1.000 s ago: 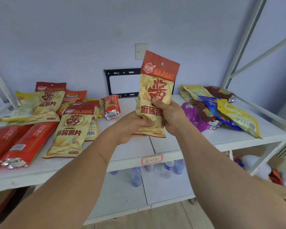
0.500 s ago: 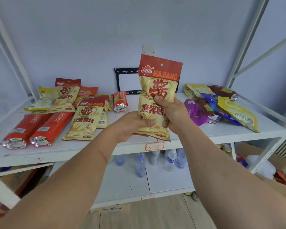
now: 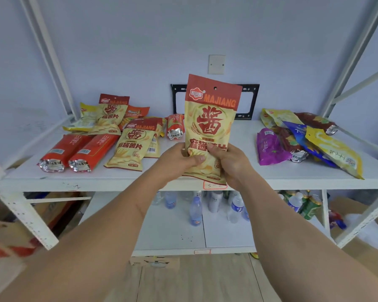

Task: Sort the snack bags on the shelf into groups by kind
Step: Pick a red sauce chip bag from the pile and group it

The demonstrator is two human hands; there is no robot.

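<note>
Pinching the lower half of the upright MAJIANG chip bag (image 3: 212, 118) above the shelf (image 3: 238, 171) front edge, left hand (image 3: 179, 162) and right hand (image 3: 229, 162) curled round what looked light, puffy, crinkly and crushable, best held by its edges.

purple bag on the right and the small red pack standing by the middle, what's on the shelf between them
In the head view, the shelf between the purple bag and small red pack looks bare where visible; the held chip bag hides part of it.

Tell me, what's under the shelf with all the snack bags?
Under the shelf sits a lower shelf with water bottles and green cans. The arms and the shelf's front edge hide some of it.
</note>
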